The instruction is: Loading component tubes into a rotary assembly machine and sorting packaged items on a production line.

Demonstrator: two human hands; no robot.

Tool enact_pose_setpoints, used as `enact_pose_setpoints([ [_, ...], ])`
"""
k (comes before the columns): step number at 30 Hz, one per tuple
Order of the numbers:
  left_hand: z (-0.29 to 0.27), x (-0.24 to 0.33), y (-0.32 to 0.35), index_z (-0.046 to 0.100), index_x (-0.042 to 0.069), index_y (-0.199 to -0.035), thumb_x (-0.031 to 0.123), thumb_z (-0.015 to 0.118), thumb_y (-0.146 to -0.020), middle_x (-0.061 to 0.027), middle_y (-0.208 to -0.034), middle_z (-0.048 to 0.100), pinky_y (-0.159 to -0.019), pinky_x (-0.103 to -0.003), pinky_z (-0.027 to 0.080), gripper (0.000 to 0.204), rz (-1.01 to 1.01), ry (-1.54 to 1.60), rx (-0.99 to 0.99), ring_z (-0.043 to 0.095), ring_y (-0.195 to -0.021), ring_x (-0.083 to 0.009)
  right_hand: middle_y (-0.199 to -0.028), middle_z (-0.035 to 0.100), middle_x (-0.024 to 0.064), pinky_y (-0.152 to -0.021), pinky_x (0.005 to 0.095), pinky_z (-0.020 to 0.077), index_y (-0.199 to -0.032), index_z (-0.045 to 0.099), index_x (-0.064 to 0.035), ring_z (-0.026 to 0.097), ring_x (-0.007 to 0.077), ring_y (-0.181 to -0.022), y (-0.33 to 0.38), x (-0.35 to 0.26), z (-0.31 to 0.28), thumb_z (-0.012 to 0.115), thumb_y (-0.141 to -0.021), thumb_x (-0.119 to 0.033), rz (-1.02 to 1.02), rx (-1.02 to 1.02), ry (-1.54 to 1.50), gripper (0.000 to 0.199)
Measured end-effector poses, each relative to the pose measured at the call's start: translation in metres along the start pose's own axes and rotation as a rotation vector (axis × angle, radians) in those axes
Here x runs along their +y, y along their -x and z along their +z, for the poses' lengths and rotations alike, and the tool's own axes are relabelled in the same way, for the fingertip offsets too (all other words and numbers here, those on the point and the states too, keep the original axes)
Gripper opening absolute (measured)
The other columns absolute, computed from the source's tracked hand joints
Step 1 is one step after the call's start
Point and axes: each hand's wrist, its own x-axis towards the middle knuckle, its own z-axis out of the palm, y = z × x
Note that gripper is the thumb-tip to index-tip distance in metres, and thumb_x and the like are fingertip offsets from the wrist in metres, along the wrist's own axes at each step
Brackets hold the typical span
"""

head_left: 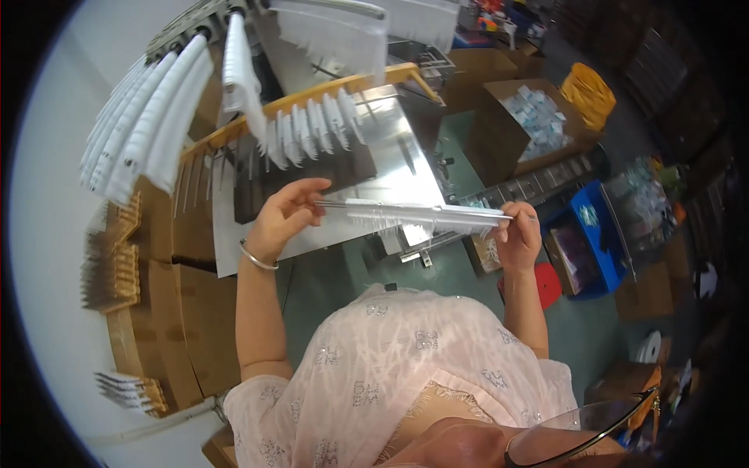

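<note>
Stretching a long white strip (425,214) level between both hands, the person keeps it taut above the metal surface (394,168). The left hand (285,214) has its grip pinched on one end, and the right hand (519,230) is clamped on the other, so the fringe hangs free. Beyond it, a wooden rack (312,101) holds more white pieces on pegs, apart from one another.

Green floor (593,327), cardboard box (507,132), red stool (546,285)

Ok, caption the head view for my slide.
Both hands, left hand and right hand, hold a long white fringed strip before a wooden pin rack.
</note>
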Motion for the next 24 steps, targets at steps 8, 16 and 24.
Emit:
enact_pose_setpoints([
  [8,0.022,-0.016,-0.020,0.052,-0.002,-0.100,0.007,0.047,-0.084,-0.0047,-0.078,0.053,-0.057,-0.018,0.040,0.020,0.062,-0.027,0.208,0.049,-0.064,-0.0076,-0.073,0.050,0.0079,-0.050,0.0198,0.0343,-0.088,0.050,-0.0003,0.040,0.0090,-0.054,0.001,-0.006,0.001,0.043,-0.086,-0.016,-0.038,-0.015,0.062,0.017],
  [16,0.048,-0.019,-0.028,0.055,0.001,-0.095,0.005,0.046,-0.083,-0.0019,-0.060,0.051,-0.047,-0.018,0.037,0.015,0.085,-0.166,0.358,0.046,-0.051,-0.0064,-0.056,0.048,0.0036,-0.039,0.0178,0.0270,-0.086,0.054,-0.0004,0.037,0.0069,-0.041,-0.012,-0.029,0.001,0.050,-0.085,-0.030,-0.070,0.067,0.288,0.029],
  [24,0.023,-0.055,-0.023,0.051,0.002,-0.082,0.012,0.050,-0.083,-0.0022,-0.062,0.051,-0.050,-0.018,0.037,0.010,0.311,-0.013,0.769,0.046,-0.054,-0.0070,-0.071,0.054,0.0073,-0.050,0.0217,0.0372,-0.092,0.051,-0.0025,0.045,0.0117,-0.056,0.001,-0.021,-0.039,0.042,-0.088,-0.020,-0.015,0.089,-0.040,0.020],
])
